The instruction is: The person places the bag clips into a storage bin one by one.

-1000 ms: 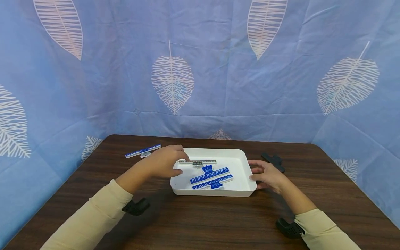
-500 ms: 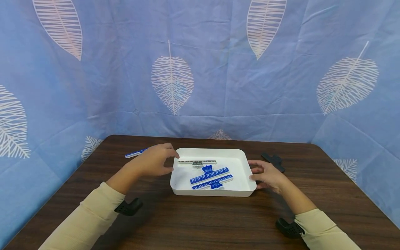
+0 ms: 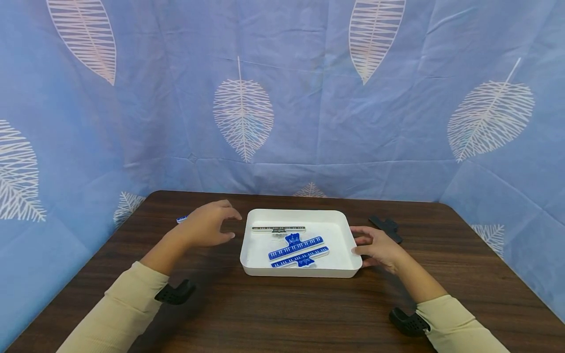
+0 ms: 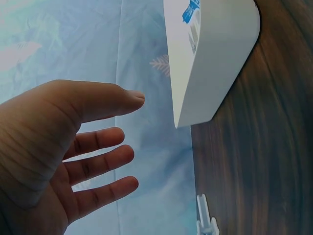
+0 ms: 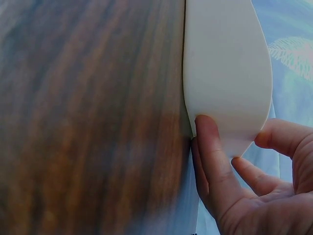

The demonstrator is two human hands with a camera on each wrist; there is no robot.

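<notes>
My left hand (image 3: 205,225) hovers over the table left of the white tray (image 3: 340,230), fingers apart with nothing between them. It partly hides a blue music clip (image 3: 181,219) behind it; the left wrist view catches part of a pale clip (image 4: 205,220) on the table. At the tray's right end, my right hand (image 3: 375,249) touches the outer wall and rim with its fingertips. Inside the tray lie a black-and-white music clip (image 3: 279,229) and two blue ones with piano-key patterns, an upper clip (image 3: 295,248) and a lower clip (image 3: 301,257).
A black clip (image 3: 386,228) lies on the dark wooden table (image 3: 282,314), just beyond my right hand. Behind the table's far edge hangs a blue curtain (image 3: 304,122) with white leaf prints.
My left hand has drawn back leftward from above the tray, now covering most of the blue music clip on the table. The right hand, the tray and its clips stay put.
</notes>
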